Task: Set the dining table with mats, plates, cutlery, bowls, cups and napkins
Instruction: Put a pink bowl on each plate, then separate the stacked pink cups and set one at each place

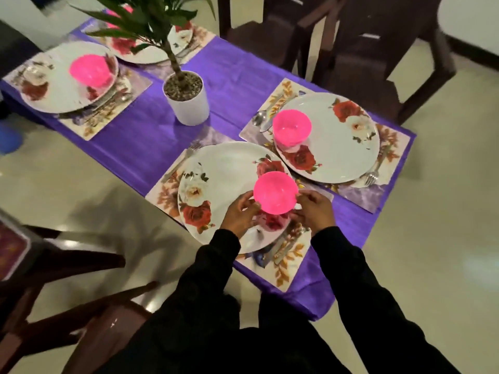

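The pink bowl [276, 192] sits between our 2 hands over the near plate [226, 168], at that plate's right side above a red rose print. Our left hand [241, 211] curls its fingers against the bowl's left wall, and our right hand [314, 207] pinches the rim on the opposite side, so both hands grip it; we cannot tell whether its base already touches the plate. Both arms wear black sleeves [351, 265].

Taking the near plate as our landmark: it lies on a floral mat [290, 268], with a knife [283, 245] just beside its right edge and a fork [186, 155] beyond its far-left edge. Just beyond it to the right lies a 2nd plate [343, 141] carrying another pink bowl [291, 128], with a spoon [259, 118] on that plate's far-left side and a fork [374, 172] at its near-right side. Farther away, past the near plate's far-left side, a white plant pot [189, 101] stands on the purple tablecloth [135, 141]. Well beyond the pot, a 3rd plate [59, 85] holds a pink bowl [90, 70], and a 4th plate [151, 49] shows behind the leaves. Dark chairs [364, 49] stand past the table's far side.
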